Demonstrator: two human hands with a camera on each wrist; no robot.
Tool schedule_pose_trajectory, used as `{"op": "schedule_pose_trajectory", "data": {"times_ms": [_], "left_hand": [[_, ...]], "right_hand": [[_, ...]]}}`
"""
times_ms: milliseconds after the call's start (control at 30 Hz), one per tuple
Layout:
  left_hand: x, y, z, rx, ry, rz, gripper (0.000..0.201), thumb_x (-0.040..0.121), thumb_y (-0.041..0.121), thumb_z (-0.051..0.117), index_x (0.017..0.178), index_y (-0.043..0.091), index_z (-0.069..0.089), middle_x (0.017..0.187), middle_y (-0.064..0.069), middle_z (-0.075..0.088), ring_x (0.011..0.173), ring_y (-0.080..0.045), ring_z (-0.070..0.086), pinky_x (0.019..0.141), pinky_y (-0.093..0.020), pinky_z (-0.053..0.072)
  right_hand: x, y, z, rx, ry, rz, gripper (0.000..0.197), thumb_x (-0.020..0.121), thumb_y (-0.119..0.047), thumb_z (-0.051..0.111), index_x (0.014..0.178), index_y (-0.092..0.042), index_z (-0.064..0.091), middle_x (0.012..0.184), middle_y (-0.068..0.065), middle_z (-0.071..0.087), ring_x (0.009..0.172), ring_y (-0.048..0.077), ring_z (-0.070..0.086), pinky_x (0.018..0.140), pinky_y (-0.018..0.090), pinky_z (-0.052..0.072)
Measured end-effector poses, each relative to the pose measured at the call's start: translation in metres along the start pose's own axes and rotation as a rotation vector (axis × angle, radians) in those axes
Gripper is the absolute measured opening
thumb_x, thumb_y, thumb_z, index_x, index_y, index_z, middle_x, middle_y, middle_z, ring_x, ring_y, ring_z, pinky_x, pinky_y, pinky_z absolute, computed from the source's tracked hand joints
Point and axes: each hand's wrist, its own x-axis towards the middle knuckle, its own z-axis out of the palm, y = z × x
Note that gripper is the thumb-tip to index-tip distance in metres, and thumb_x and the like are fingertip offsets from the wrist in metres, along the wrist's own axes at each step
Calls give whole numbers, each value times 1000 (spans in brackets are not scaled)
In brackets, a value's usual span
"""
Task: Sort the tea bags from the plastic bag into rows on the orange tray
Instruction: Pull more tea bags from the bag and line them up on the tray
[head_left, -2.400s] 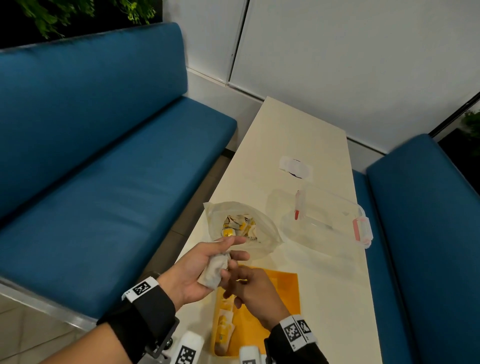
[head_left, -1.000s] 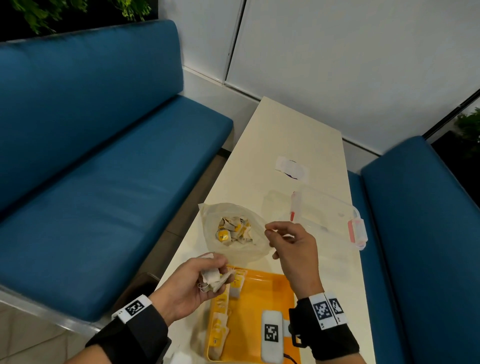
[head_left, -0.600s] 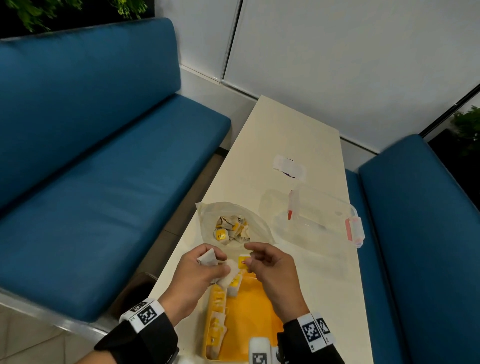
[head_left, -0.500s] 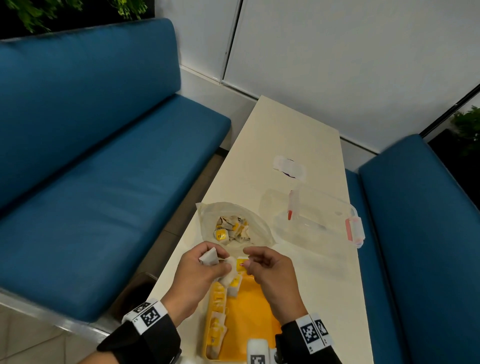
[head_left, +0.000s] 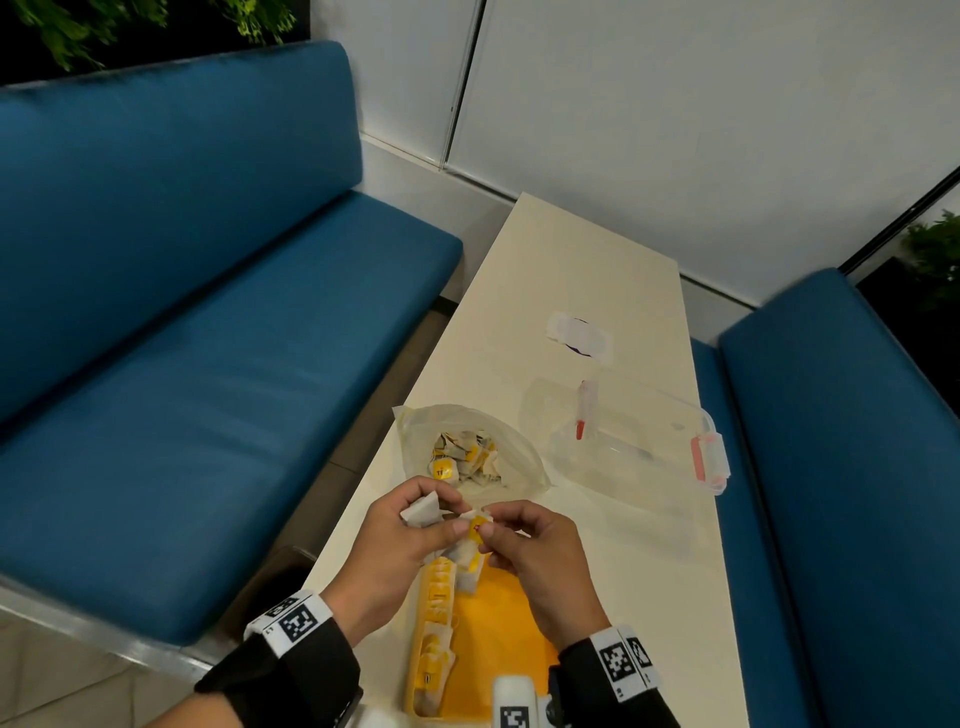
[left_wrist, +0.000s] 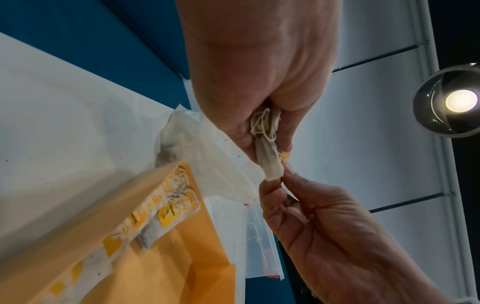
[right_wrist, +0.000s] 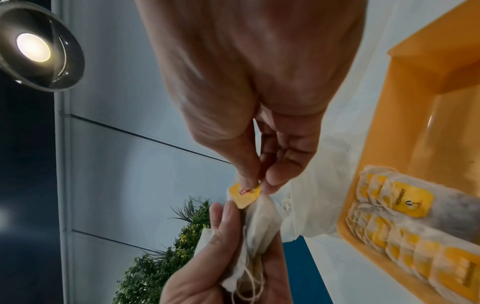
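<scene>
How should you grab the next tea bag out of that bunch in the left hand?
Pinch its yellow tag, from the right, as the right hand does. The tag is flat and sticks out of the bunch that the left hand holds.

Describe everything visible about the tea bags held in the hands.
The held tea bags are a small bunch of white, soft paper pouches with dark tea showing through, loose white strings tangled at the palm end. The left hand grips the bunch above the tray's far end. The right hand pinches one yellow paper tag between thumb and forefinger. How many bags are held cannot be told.
</scene>
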Motion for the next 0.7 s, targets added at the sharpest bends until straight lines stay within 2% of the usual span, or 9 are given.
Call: {"op": "schedule_pose_trajectory", "data": {"times_ms": [100, 267, 367, 467, 533, 600, 700], "left_hand": [[1, 0, -3, -16, -15, -22, 21, 83, -4, 77, 96, 11, 73, 102, -14, 72, 102, -32, 69, 83, -39, 58], [1, 5, -3, -11, -27, -30, 22, 83, -6, 76, 100, 7, 71, 102, -14, 73, 101, -29, 70, 83, -38, 59], [0, 11, -6, -35, -22, -32, 23, 85, -9, 72, 104, 4, 70, 106, -14, 75, 104, -28, 73, 88, -44, 61], [0, 16, -13, -64, 17, -55, 23, 87, -9, 71, 106, 2, 69, 109, -16, 75, 104, -31, 74, 89, -48, 60], [1, 18, -18, -68, 35, -82, 22, 88, -8, 70, 107, 3, 69, 107, -16, 75, 99, -31, 75, 84, -45, 61], [0, 20, -20, -26, 28, -115, 20, 90, -5, 70, 105, 8, 71, 102, -13, 74, 90, -26, 74, 74, -37, 60], [-1, 21, -19, 55, -4, -127, 16, 92, 1, 71, 99, 14, 76, 90, -7, 70, 79, -19, 68, 65, -29, 53]], "right_hand": [[0, -3, -2, -42, -25, -16, 7, 84, -1, 74, 90, -3, 72, 75, 6, 70, 68, 17, 65, 58, 26, 50], [-1, -12, -7, -94, -63, -63, 10, 82, -4, 77, 85, 0, 69, 67, 7, 67, 63, 14, 61, 54, 24, 44], [-5, -23, -14, -114, -86, -132, 10, 80, -3, 79, 81, -1, 69, 65, 6, 66, 58, 11, 57, 53, 19, 43], [-10, -37, -27, -37, -166, -153, 12, 76, -7, 82, 78, -7, 71, 69, 10, 65, 60, 15, 53, 53, 24, 41], [-9, -41, -34, -227, -183, -169, 12, 75, -9, 84, 75, -11, 72, 75, 8, 69, 66, 15, 58, 60, 24, 48], [-6, -39, -38, -419, -184, -159, 10, 76, -9, 82, 75, -10, 72, 79, 7, 72, 69, 11, 61, 64, 21, 50], [-2, -36, -42, -475, -136, -152, 9, 78, -5, 79, 75, -8, 71, 78, 7, 72, 66, 10, 63, 62, 20, 50]]}}
